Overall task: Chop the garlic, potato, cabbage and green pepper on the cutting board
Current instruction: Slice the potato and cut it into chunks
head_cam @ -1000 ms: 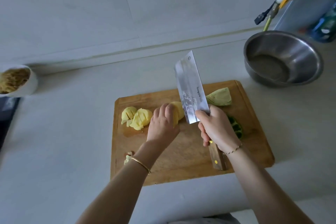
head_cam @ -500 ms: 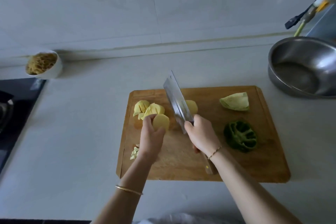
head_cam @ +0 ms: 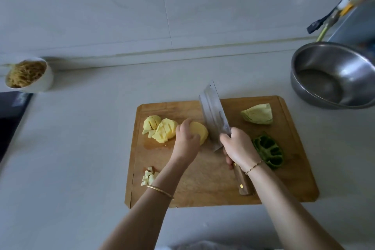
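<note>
1. Lying on the pale counter (head_cam: 81, 148): a wooden cutting board (head_cam: 203, 189), long side toward the person.
2. Just toward 11 o'clock from the board's centre: a rounded potato piece (head_cam: 200, 131), gripped by the left hand (head_cam: 187, 141) with fingers curled over its top and left side.
3. At 9 o'clock of that piece, right beside the hand: a heap of cut potato chunks (head_cam: 160, 128), sliced through and partly fallen apart.
4. At 3 o'clock of the held piece, close beside it: a cleaver (head_cam: 214, 115), blade tilted, far end pointing to 11 o'clock. Cannot tell whether the edge touches the board.
5. Wrapped around the top of the cleaver's wooden handle (head_cam: 243, 182): the right hand (head_cam: 239, 148), fingers closed tight at the blade's heel, with the handle's butt sticking out toward 5 o'clock.
6. At the board's 2 o'clock, apart from the blade: a pale cabbage wedge (head_cam: 257, 115).
7. At the board's 3 o'clock: an opened green pepper (head_cam: 267, 151), hollow side up, just beside the right wrist.
8. At the board's 8 o'clock, near the left edge: chopped garlic (head_cam: 149, 176), beside the left wrist.
9. Off the board: a steel bowl (head_cam: 332, 75) at 2 o'clock; a white bowl (head_cam: 40, 85) of noodle-like strands at 10 o'clock, near the wall.
</note>
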